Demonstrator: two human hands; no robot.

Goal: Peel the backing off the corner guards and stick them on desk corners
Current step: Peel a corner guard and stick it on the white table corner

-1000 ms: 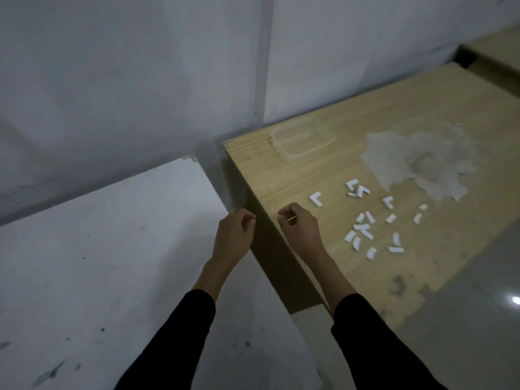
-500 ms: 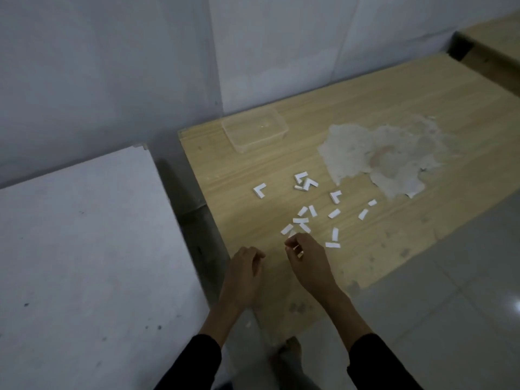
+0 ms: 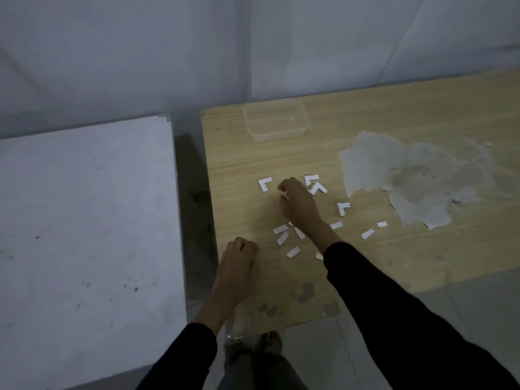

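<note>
Several white L-shaped corner guards and small backing strips lie scattered on the wooden desk [image 3: 394, 263]. One L-shaped guard [image 3: 264, 183] lies left of my right hand [image 3: 298, 205], another [image 3: 343, 208] to its right. My right hand reaches over the desk with curled fingers, and a small white piece [image 3: 284, 195] shows at the fingertips. My left hand [image 3: 239, 263] rests curled near the desk's left edge; nothing shows in it. Loose strips [image 3: 282, 233] lie between the hands.
A clear plastic container [image 3: 277, 122] stands at the desk's back left corner. A patch of peeled grey surface [image 3: 416, 175] covers the desk's right middle. A white table [image 3: 84, 226] stands to the left across a narrow gap. A wall runs behind.
My right hand moved forward past the loose strips to the L-shaped guards. The view swung over the desk and my left hand came onto its left edge.
</note>
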